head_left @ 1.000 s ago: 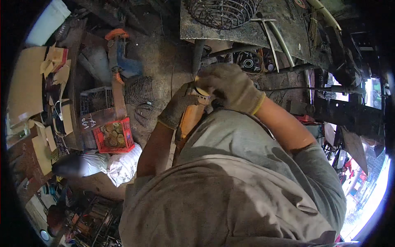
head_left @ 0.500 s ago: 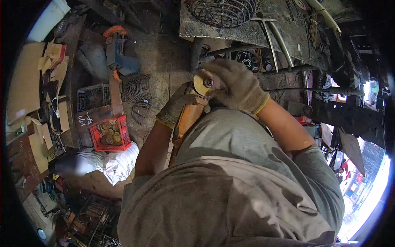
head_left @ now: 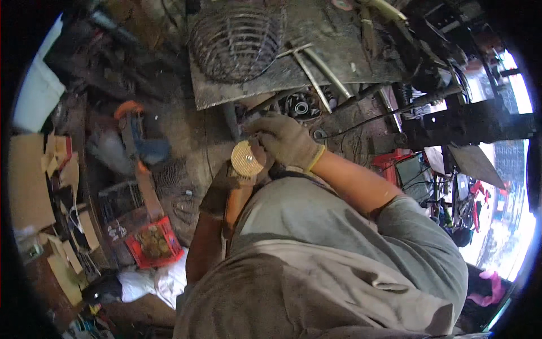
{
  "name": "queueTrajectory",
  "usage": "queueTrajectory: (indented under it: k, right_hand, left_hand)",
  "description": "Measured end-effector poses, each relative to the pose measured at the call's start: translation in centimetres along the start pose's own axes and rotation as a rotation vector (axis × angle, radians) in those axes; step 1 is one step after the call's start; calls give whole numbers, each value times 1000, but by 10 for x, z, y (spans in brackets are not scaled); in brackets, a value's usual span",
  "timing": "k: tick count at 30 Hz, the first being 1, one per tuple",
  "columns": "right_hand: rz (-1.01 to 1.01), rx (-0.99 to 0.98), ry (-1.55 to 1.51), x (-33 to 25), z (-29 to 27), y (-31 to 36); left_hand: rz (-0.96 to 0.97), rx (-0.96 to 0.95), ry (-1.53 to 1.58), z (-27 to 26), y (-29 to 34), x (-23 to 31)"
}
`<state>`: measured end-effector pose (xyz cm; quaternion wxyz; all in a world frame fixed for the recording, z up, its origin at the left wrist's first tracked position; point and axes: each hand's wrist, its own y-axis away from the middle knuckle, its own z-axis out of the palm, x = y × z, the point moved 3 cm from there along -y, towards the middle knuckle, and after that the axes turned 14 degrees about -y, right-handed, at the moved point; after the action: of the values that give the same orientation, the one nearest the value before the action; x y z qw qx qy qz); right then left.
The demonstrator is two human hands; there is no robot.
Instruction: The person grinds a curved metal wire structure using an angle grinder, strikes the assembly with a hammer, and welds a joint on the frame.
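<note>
My left hand [head_left: 221,185] in a dirty work glove is closed around an angle grinder [head_left: 238,202] with an orange body, held upright in front of my belly. On its head faces up a round tan disc [head_left: 247,160] with a small metal centre. My right hand [head_left: 287,140], in a brown glove with a yellow cuff, is curled at the disc's right edge. A dark reddish-brown edge shows between its fingers and the disc; what it belongs to is hidden. The grinder's lower end runs out of sight by my left forearm.
Ahead stands a worn table [head_left: 361,70] with a round wire basket [head_left: 240,42] and a metal T-shaped bar [head_left: 313,76]. A red crate [head_left: 153,243] of round pieces is on the left, near white sacks [head_left: 169,282] and cardboard [head_left: 31,186]. A blue clamp-like tool [head_left: 148,144] stands beyond.
My view has shifted, so the table appears lower and further left. The right hand has moved off the disc's centre, where a metal nut or flange showed; the disc face is now more exposed.
</note>
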<state>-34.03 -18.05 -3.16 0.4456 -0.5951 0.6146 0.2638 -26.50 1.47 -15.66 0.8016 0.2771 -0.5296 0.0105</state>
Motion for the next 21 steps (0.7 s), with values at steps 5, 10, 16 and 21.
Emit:
queueTrajectory:
  k: [5,10,16,21]
  right_hand:
    - [238,-44,1,75,4,23]
    - [296,-93,-139,22,-8,18]
    - [417,323,-132,58,-173,-46]
    - [764,472,271,211,-327,-114]
  left_hand:
    - [13,1,-93,-3,-11,-5]
    - [19,29,-146,-4,-19,-3]
    - [-22,152,-160,-7,-16,-9]
    - [-69,268,-159,2,-22,-12]
